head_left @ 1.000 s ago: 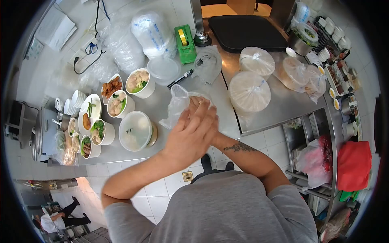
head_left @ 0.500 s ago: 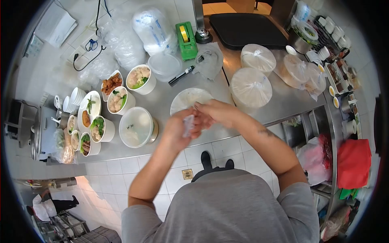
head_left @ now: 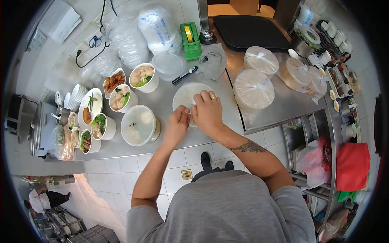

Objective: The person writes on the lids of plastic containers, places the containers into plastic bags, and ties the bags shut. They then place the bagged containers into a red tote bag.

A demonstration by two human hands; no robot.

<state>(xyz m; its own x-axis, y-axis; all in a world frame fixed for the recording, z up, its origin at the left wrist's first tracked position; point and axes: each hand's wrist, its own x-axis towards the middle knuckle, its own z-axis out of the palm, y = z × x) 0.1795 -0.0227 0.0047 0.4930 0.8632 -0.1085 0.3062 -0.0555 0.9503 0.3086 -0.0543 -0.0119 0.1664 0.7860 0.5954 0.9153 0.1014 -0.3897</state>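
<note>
In front of me on the steel counter is a round tub in a clear plastic bag (head_left: pixel 187 94), partly covered by my hands. My left hand (head_left: pixel 177 124) is closed at its near left side, fingertips pinched on the bag's gathered plastic. Over the tub's right part, my right hand (head_left: pixel 208 112), with a ring on one finger, curls closed with its fingertips meeting the left ones at the plastic. The pinched plastic is mostly hidden. Left of them stands a lidded tub (head_left: pixel 138 124) with black writing on its lid.
Several tied, bagged tubs (head_left: pixel 254 90) stand at right. Bowls of food (head_left: pixel 144 77) and a white oval plate (head_left: pixel 96 106) are at left. Behind lie a marker (head_left: pixel 185 75), clear lids (head_left: pixel 168 66), a green tape dispenser (head_left: pixel 190 42) and a grey cloth (head_left: pixel 211 61). A person (head_left: pixel 44 200) is at far left.
My right hand has turned over, back now upward, and sits over the tub. My left hand has shifted slightly; the white plastic seen between the hands is now mostly covered.
</note>
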